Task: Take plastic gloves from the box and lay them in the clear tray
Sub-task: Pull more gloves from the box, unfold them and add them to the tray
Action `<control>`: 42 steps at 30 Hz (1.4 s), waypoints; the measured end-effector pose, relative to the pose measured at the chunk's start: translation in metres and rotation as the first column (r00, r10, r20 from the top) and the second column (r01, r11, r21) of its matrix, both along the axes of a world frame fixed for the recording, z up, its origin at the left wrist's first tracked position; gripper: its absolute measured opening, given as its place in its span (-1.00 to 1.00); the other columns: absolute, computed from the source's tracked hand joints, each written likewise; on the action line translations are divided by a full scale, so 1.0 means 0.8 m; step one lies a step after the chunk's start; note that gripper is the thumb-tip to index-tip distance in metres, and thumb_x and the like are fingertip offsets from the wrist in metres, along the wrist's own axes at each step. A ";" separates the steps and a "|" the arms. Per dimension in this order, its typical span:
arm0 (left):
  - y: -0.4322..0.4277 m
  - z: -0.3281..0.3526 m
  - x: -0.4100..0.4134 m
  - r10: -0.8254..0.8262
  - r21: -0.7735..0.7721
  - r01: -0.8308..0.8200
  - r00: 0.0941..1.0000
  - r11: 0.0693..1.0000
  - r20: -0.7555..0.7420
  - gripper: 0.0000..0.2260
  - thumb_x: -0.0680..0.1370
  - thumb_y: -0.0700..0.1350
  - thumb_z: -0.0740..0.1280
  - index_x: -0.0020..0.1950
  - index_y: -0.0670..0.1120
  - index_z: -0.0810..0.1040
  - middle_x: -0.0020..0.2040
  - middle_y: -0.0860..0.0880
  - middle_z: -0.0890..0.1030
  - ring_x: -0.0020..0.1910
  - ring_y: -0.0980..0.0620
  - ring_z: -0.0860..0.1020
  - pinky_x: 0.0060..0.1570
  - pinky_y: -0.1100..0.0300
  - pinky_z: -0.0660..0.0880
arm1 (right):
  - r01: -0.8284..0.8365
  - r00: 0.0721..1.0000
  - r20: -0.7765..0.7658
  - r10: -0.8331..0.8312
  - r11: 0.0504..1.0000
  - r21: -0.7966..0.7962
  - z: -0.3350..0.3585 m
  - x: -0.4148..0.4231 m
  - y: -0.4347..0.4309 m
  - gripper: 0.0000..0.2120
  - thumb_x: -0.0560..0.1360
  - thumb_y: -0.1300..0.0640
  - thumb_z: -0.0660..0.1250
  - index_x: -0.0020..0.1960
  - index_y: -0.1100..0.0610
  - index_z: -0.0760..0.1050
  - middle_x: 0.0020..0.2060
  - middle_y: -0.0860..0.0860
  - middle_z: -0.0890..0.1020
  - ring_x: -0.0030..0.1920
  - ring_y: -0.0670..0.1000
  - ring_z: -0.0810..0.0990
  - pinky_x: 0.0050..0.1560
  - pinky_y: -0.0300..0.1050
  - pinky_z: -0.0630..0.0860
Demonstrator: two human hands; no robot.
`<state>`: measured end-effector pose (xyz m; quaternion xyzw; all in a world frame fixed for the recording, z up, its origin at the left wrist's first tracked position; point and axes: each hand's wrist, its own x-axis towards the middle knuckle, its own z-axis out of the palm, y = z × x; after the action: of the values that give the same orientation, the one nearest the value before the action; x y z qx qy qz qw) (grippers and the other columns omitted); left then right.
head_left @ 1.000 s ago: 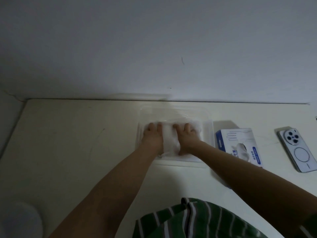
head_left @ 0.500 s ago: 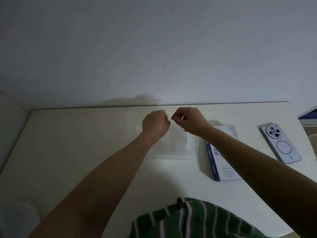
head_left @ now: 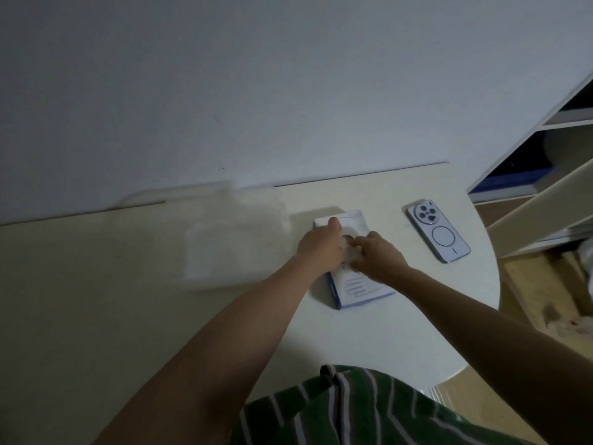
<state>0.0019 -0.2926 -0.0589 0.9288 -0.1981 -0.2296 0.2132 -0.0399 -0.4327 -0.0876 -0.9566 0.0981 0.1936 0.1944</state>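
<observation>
White-and-blue card, that was where everything sat: the box (head_left: 359, 289) lay on the bench (head_left: 353, 345) with its long axis running away from the person, far end tipped slightly left, and both hands were on its far half. The left hand (head_left: 319, 244) lay on top by the left edge, one finger reaching to the far rim. Whether it gripped the box or only pressed it down, I could not tell. The right hand (head_left: 377, 255) came in from the right with fingers curled tight at the opening, and it looked to be pinching a pale wisp of glove (head_left: 351, 252) between the two hands, though the blur made that soft.

Now the relation that mattered: the tray (head_left: 256, 216) sat just left of the box, smeared by motion, long side across the view. So the glove had to travel left, across the left hand's side. By my reading the left hand was nearer the tray while the right had the glove, and a pull up and away from the box would come before the swing over. A phone (head_left: 438, 231) lay to the right, well out of that path.
</observation>
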 end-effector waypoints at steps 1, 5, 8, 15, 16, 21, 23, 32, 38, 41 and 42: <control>-0.003 -0.008 -0.004 -0.017 0.051 0.018 1.000 0.999 -0.014 -0.59 0.57 -0.06 0.29 0.37 -0.12 0.27 0.10 -0.15 0.57 0.03 -0.15 0.57 -0.10 0.06 0.46 | 0.009 0.999 0.044 -0.009 1.000 -0.002 -0.003 -0.003 0.000 -0.67 0.50 0.06 0.34 0.24 0.07 0.54 0.09 0.09 0.51 0.02 0.10 0.57 0.02 -0.08 0.51; -0.006 -0.025 -0.012 -0.039 0.187 0.055 0.996 0.981 -0.084 -0.40 0.50 -0.01 0.40 0.42 -0.14 0.19 0.17 -0.15 0.50 0.08 -0.14 0.54 -0.13 0.08 0.41 | 0.065 0.988 0.137 -0.069 0.997 0.033 -0.008 -0.001 -0.005 -0.84 0.54 0.13 0.30 -0.03 0.16 0.63 -0.05 0.10 0.61 -0.12 0.07 0.59 -0.16 -0.14 0.46; -0.010 -0.031 -0.020 -0.043 0.224 0.053 0.998 0.973 -0.049 -0.35 0.42 -0.01 0.50 0.36 -0.13 0.23 0.21 -0.12 0.47 0.12 -0.15 0.54 -0.07 0.04 0.44 | 0.074 0.983 0.155 -0.094 0.989 0.127 -0.006 0.006 -0.012 -0.83 0.58 0.12 0.27 0.03 0.20 0.58 -0.11 0.04 0.58 -0.14 0.03 0.52 -0.15 -0.16 0.38; -0.013 -0.030 -0.026 -0.057 0.280 0.049 0.998 0.959 0.019 -0.31 0.41 0.00 0.51 0.38 -0.16 0.22 0.28 -0.14 0.42 0.19 -0.18 0.52 0.00 0.01 0.45 | 0.237 0.883 0.129 -0.451 0.666 0.707 0.019 0.006 -0.032 -0.89 0.63 0.15 0.18 -0.05 0.11 0.44 -0.25 0.00 0.60 -0.17 0.07 0.59 -0.02 0.05 0.58; -0.014 -0.030 -0.026 -0.051 0.283 0.045 0.999 0.958 0.013 -0.30 0.41 0.00 0.51 0.39 -0.15 0.22 0.29 -0.14 0.42 0.19 -0.18 0.52 0.02 0.00 0.46 | 0.228 0.872 0.134 -0.471 0.633 0.740 0.023 0.004 -0.033 -0.88 0.64 0.16 0.16 -0.06 0.10 0.42 -0.29 -0.02 0.58 -0.22 0.02 0.56 -0.07 0.01 0.56; -0.015 -0.032 -0.021 -0.022 0.269 0.034 0.999 0.963 -0.048 -0.31 0.43 0.03 0.49 0.41 -0.15 0.22 0.31 -0.14 0.41 0.23 -0.17 0.49 0.11 0.01 0.46 | 0.250 0.773 0.070 -0.631 0.404 0.880 0.052 0.010 -0.040 -0.86 0.64 0.17 0.14 -0.09 0.10 0.38 -0.35 0.02 0.44 -0.43 -0.07 0.36 -0.45 -0.21 0.34; -0.013 -0.028 -0.015 0.045 0.184 -0.027 0.995 0.982 -0.094 -0.36 0.46 0.05 0.44 0.40 -0.16 0.25 0.29 -0.14 0.45 0.21 -0.15 0.50 0.10 0.05 0.45 | 0.263 0.746 0.013 -0.666 0.312 0.913 0.061 0.015 -0.044 -0.85 0.62 0.20 0.14 -0.12 0.10 0.37 -0.40 0.02 0.43 -0.50 -0.06 0.32 -0.51 -0.26 0.25; -0.004 0.032 0.008 0.298 -0.591 -0.663 0.742 0.459 -0.601 -0.70 0.46 0.06 0.18 0.11 -0.04 0.48 -0.03 -0.05 0.52 -0.09 0.02 0.48 -0.07 0.17 0.39 | 0.313 0.827 -0.090 -0.555 0.322 0.894 0.067 0.025 -0.036 -0.85 0.63 0.18 0.08 -0.08 0.16 0.37 -0.35 0.19 0.63 -0.53 0.00 0.25 -0.53 -0.25 0.12; 0.036 0.051 0.016 0.319 -0.443 -0.769 0.609 0.460 -0.726 -0.77 0.51 0.02 0.40 -0.24 -0.10 0.53 -0.42 0.01 0.49 -0.50 0.08 0.45 -0.38 0.27 0.32 | 0.279 0.836 -0.154 -0.527 0.165 0.946 0.089 0.047 0.017 -0.80 0.60 0.21 0.02 -0.14 0.14 0.36 -0.41 0.18 0.65 -0.60 -0.04 0.19 -0.54 -0.16 0.06; 0.058 0.052 0.019 0.393 -0.469 -0.828 0.559 0.307 -0.730 -0.85 0.52 -0.18 0.38 -0.24 -0.16 0.55 -0.47 -0.03 0.51 -0.59 0.10 0.47 -0.50 0.33 0.37 | 0.278 0.879 -0.180 -0.442 0.167 0.946 0.088 0.055 0.038 -0.73 0.63 0.14 0.03 -0.16 0.15 0.42 -0.37 0.19 0.65 -0.52 0.01 0.22 -0.45 -0.13 0.08; 0.070 0.049 0.022 0.452 -0.504 -0.817 0.575 0.280 -0.682 -0.87 0.52 -0.21 0.36 -0.22 -0.18 0.55 -0.45 -0.06 0.49 -0.59 0.07 0.47 -0.51 0.31 0.40 | 0.279 0.897 -0.197 -0.395 0.164 0.946 0.084 0.058 0.046 -0.72 0.65 0.07 0.02 -0.09 0.15 0.43 -0.33 0.18 0.66 -0.50 0.02 0.23 -0.42 -0.12 0.09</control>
<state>0.0195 -0.2363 -0.0195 0.6575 0.1727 -0.1971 0.7064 0.0067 -0.3958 -0.0201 -0.5978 0.1597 0.1183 0.7766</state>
